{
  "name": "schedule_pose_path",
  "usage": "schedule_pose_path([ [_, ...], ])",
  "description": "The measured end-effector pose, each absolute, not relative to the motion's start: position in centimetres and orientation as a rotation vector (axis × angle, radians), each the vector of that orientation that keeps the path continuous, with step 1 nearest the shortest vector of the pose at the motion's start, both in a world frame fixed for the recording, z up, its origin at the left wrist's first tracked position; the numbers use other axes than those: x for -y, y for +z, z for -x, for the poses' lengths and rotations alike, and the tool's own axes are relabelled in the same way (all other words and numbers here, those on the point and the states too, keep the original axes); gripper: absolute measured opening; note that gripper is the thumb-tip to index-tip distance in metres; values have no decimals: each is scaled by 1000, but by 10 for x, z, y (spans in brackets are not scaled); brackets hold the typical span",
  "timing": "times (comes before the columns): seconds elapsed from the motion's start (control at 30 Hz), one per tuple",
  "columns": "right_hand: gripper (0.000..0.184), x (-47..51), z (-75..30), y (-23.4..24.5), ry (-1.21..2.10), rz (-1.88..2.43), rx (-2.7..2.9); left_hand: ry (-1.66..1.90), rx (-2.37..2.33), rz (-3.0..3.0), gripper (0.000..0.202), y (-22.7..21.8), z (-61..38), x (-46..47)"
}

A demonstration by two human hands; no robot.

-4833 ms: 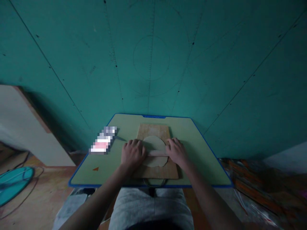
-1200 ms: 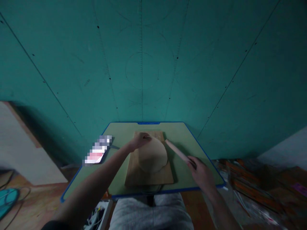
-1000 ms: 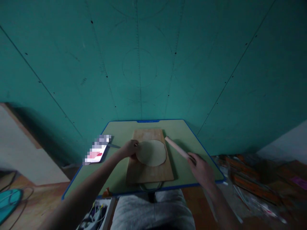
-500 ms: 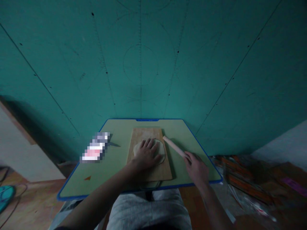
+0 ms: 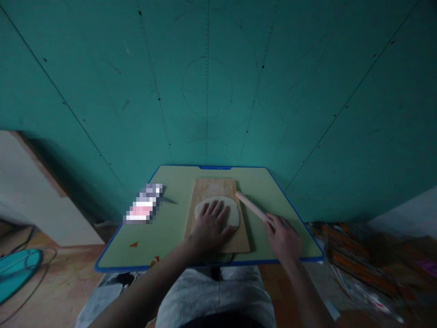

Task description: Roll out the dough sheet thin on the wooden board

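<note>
Dough (image 5: 232, 212) — one sheet on one board (image 5: 215, 186) — lies under the spread left hand (image 5: 210, 228); right hand (image 5: 283, 238) grips one rolling pin (image 5: 253, 207).

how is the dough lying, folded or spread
Spread: the dough lies flat on the board, its rounded outline showing past the left hand.

Your tabletop (image 5: 170, 228) is pale green with a blue rim (image 5: 119, 268). Before you, a wooden board (image 5: 215, 186) lies flat near its middle, long side running away from you. At left, an object (image 5: 145, 205) is obscured by pixelation; nearer you, two small orange patches (image 5: 134, 244) are noted.
</note>
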State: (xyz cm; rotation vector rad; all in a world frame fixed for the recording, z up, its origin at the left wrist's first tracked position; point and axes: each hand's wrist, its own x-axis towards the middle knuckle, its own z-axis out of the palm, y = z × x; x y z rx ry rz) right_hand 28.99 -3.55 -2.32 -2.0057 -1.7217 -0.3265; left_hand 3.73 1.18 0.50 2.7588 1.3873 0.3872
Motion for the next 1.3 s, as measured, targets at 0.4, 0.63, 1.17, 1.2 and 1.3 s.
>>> schedule_pose_path([
  [0.4,21,33,-291,-25,-251,1830,1752,611,-1411,-2677,55,-3,7,0],
  [0.63,26,25,-262,-8,-39,1508,1899,643,-1371,-2747,60,16,45,-9],
  [1.17,27,16,-252,-9,146,1501,1808,474,-1708,-2759,72,-28,-7,-1],
  [1.2,27,16,-250,-8,154,1492,1811,486,-1751,-2733,70,-27,-13,-4],
  [1.3,27,16,-248,-4,159,1469,1823,484,-1777,-2680,68,-23,-21,-16],
])
